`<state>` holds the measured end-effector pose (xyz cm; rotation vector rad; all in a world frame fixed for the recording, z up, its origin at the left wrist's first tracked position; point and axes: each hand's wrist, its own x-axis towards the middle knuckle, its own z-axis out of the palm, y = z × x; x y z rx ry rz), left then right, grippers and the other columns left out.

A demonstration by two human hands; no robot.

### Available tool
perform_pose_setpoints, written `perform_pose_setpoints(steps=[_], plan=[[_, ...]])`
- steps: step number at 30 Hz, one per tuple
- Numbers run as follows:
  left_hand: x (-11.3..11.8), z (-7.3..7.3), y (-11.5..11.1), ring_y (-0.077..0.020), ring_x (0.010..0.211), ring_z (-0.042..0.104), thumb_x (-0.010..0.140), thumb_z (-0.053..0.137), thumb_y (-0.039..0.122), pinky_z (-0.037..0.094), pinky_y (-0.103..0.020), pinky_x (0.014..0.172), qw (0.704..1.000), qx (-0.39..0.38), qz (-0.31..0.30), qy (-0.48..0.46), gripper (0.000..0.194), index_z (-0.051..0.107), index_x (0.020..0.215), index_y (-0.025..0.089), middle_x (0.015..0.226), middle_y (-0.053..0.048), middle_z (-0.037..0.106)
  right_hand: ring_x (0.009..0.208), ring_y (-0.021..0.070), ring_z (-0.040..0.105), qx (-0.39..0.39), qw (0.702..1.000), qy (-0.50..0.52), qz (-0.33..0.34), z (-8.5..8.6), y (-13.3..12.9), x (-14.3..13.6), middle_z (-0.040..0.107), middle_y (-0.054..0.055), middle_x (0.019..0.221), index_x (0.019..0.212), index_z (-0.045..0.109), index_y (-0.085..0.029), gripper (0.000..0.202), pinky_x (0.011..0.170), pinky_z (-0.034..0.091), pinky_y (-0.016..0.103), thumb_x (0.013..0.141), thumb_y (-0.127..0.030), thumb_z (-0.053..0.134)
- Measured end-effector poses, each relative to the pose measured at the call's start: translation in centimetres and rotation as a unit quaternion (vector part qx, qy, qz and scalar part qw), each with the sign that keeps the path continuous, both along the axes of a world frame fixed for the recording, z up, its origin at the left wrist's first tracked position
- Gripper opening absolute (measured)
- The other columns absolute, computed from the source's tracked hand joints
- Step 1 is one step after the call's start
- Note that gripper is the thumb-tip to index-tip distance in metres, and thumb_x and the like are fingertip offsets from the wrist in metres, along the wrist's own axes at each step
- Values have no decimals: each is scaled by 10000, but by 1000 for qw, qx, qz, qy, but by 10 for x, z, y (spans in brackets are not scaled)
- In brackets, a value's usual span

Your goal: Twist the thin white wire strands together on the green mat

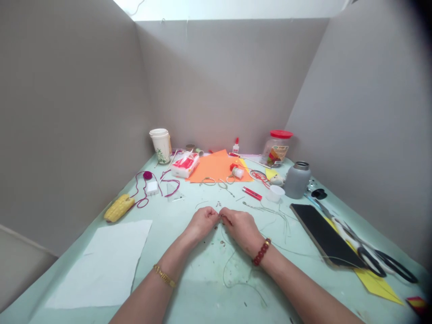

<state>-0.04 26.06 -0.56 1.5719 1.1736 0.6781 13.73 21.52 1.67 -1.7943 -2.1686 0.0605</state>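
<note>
My left hand [204,222] and my right hand [241,226] meet at the fingertips above the middle of the table. Both are closed in a pinch on a thin green cord, with a tiny dark bit at the fingertips too small to name. Below the hands, the loose cord [223,272] trails in a curve over the tabletop. Small brown crumbs [222,243] lie scattered under the fingers. Beyond my right hand are a red lighter [252,193] and a bundle of pale green cords [270,209].
At right lie a black phone [326,234], scissors [367,252] and a grey bottle [297,181]. Orange paper [216,168], a tissue pack [185,164] and a red-lidded jar [276,150] stand at the back. A yellow corn-shaped object [119,208] and white cloth [104,265] are left.
</note>
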Motion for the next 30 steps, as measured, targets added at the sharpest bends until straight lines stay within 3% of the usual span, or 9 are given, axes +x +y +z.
perform_pose_setpoints(steps=[5, 10, 16, 21, 26, 30], plan=[[0, 1, 0, -61, 502, 270, 711, 484, 336, 223, -183, 463, 1000, 8, 4, 5, 202, 431, 628, 160, 536, 57, 348, 550, 98, 469, 15, 997, -53, 58, -1, 2, 7, 585, 3, 656, 751, 540, -193, 172, 517, 193, 241, 765, -55, 438], [-1, -1, 1, -65, 500, 264, 724, 468, 377, 211, -190, 461, 1000, 15, -5, 20, 244, 409, 616, 166, 531, 56, 335, 566, 100, 466, 29, 996, -37, 81, -8, 4, 8, 578, 4, 660, 753, 539, -185, 187, 531, 211, 234, 790, -60, 405], [-1, -9, 2, -69, 511, 327, 731, 456, 350, 251, -190, 482, 999, 31, -6, 26, 194, 439, 662, 170, 556, 50, 412, 556, 108, 478, 10, 997, 68, 16, -13, 4, 3, 590, 3, 630, 731, 574, -195, 188, 544, 249, 219, 825, -177, 411], [0, -11, 1, -73, 510, 356, 728, 460, 348, 266, -194, 482, 999, 32, 0, 32, 185, 483, 700, 168, 575, 44, 464, 531, 124, 481, -10, 989, 144, -22, -8, -5, 2, 555, -20, 573, 983, 548, -208, 213, 532, 265, 213, 839, -246, 396], [-1, -9, 0, -78, 527, 382, 714, 469, 340, 286, -197, 498, 998, 40, 7, 46, 184, 512, 697, 162, 590, 35, 490, 506, 111, 437, -37, 985, 165, -42, -6, -8, 3, 482, -45, 520, 812, 533, -204, 80, 515, 247, 204, 771, -259, 491], [-1, -5, -2, -80, 529, 393, 706, 473, 335, 301, -198, 509, 998, 28, 0, 52, 187, 534, 711, 158, 599, 28, 513, 509, 106, 427, -36, 983, 178, -40, -8, -6, 4, 475, -47, 519, 781, 532, -211, 59, 520, 239, 200, 766, -236, 481]])
